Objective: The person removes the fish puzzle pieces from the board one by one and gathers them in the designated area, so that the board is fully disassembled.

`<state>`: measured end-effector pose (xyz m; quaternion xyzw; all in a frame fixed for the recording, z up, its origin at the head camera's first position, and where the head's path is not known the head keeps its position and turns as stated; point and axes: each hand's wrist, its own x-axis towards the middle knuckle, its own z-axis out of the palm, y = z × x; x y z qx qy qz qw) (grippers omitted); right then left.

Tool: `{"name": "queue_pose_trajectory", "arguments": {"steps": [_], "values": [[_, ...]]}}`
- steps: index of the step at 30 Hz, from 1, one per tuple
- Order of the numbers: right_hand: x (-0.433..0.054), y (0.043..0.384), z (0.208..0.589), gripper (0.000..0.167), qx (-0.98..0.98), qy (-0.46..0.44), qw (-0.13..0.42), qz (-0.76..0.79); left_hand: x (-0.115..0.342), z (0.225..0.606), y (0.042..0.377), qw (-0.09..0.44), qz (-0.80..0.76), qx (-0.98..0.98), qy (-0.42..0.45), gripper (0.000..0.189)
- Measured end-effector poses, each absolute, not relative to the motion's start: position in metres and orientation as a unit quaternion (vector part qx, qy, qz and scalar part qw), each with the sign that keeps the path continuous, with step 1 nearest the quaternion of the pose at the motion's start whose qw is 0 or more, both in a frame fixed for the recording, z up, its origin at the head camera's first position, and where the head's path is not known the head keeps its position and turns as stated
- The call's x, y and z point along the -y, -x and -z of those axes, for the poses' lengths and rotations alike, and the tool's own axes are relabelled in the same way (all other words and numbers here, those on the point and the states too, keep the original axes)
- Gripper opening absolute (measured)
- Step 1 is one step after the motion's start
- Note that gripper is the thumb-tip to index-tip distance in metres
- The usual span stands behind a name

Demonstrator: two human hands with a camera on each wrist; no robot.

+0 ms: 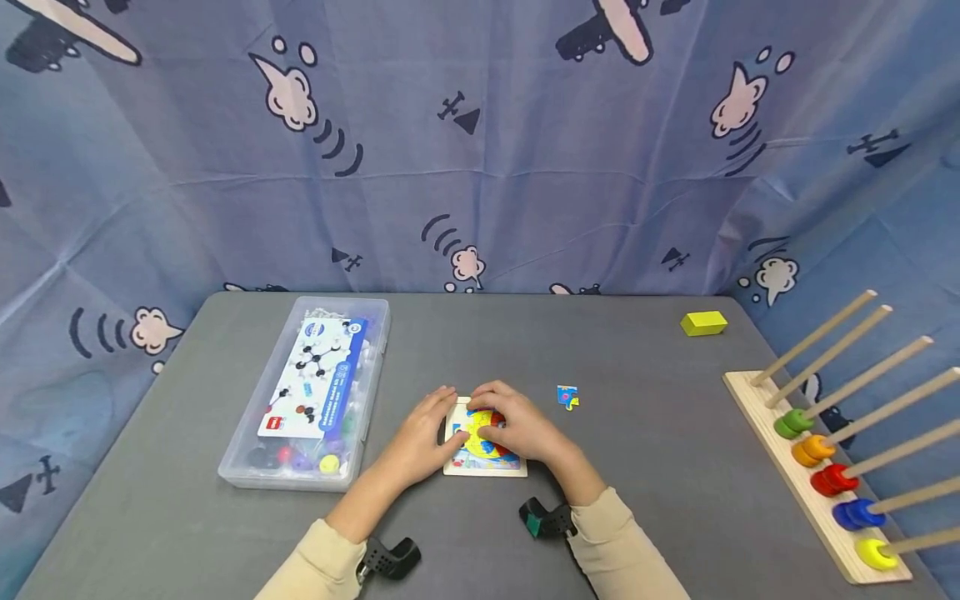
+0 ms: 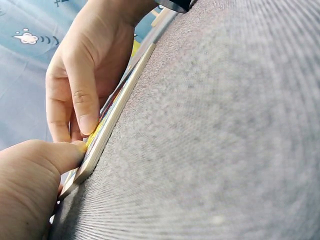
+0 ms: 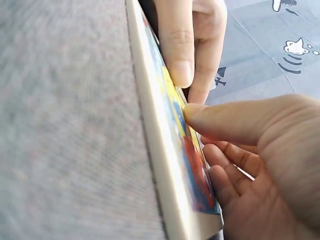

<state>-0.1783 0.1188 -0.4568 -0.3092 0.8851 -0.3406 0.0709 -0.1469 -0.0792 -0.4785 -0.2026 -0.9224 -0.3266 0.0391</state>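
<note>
A small wooden-framed jigsaw puzzle [image 1: 487, 468] with a bright yellow, red and blue picture lies on the grey table. My left hand [image 1: 423, 433] holds it by the left side, thumb over the picture and fingers along the far left edge. From the far right, my right hand [image 1: 521, 423] grips it, its thumb [image 3: 200, 114] on the yellow part and its other fingers curled near the far edge. Both thumbs come close together over the picture; the right hand hides the upper right corner. A loose blue puzzle piece [image 1: 567, 397] lies right of the right hand.
Left of the hands lies a clear plastic case [image 1: 240, 467] of coloured balls under a molecular model card [image 1: 315, 379]. A yellow block [image 1: 703, 323] sits at the back right. Along the right edge stands a wooden peg rack [image 1: 795, 492] with coloured rings and tall tilted-looking pegs.
</note>
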Motion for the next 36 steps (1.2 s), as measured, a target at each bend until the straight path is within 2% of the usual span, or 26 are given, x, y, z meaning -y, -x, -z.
{"name": "queue_pose_trajectory", "arguments": {"steps": [17,26,33,36], "values": [[-0.1148,0.1764,0.4587,0.025,-0.888,0.279,0.080,0.356,0.0809,0.4803,0.1484,0.047,0.325,0.922,0.206,0.057],[-0.1137,0.1733,0.4546,0.024,-0.900,0.282,0.059,0.328,0.0803,0.4801,0.1480,0.050,0.321,0.922,0.210,0.057],[-0.1181,0.1729,0.4529,0.037,-0.902,0.276,0.056,0.326,0.0791,0.4792,0.1475,0.043,0.321,0.923,0.208,0.057],[-0.1203,0.1737,0.4531,0.036,-0.904,0.270,0.060,0.325,0.0790,0.4784,0.1472,0.041,0.321,0.923,0.207,0.057]]}}
